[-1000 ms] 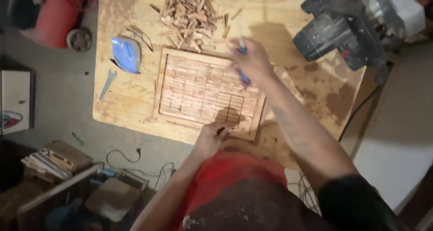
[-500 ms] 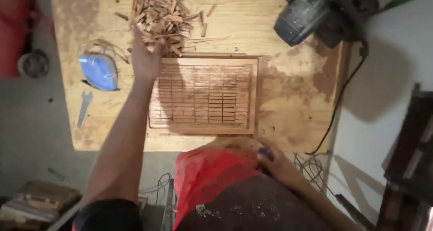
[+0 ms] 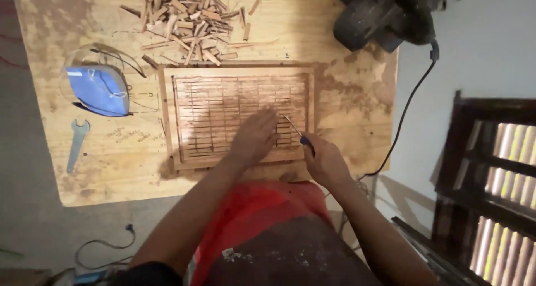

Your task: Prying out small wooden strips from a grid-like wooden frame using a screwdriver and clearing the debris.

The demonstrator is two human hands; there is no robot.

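- Resting flat, fingers spread, left hand (image 3: 254, 138) lies on wooden slatted frame (image 3: 240, 116), holding nothing.
- Right hand (image 3: 324, 162) closed around blue-handled screwdriver (image 3: 297, 132), tip at frame's right edge.
- Frame lies mid-tabletop (image 3: 357, 118).

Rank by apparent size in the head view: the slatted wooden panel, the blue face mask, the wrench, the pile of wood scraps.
1. Slatted wooden panel
2. Pile of wood scraps, partly cut off at the top edge
3. Blue face mask
4. Wrench, thin, clearly smallest
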